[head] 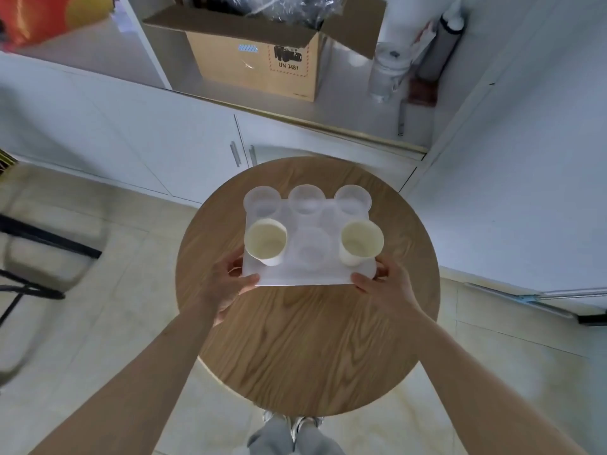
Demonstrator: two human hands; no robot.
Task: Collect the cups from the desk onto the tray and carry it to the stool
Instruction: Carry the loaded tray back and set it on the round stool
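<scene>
A white tray (305,276) is over the round wooden stool top (305,326); whether it rests on the wood I cannot tell. Two cream paper cups stand on it, one at the near left (265,242) and one at the near right (360,242). Several clear plastic cups (307,198) stand along the far side and in the middle. My left hand (226,284) grips the tray's near left corner. My right hand (387,289) grips its near right corner.
White cabinets with handles (235,154) stand just behind the stool. An open cardboard box (259,54) sits on the counter above, with bottles and tubes (391,70) to its right. A black-framed chair (39,257) is at the left. Tiled floor surrounds the stool.
</scene>
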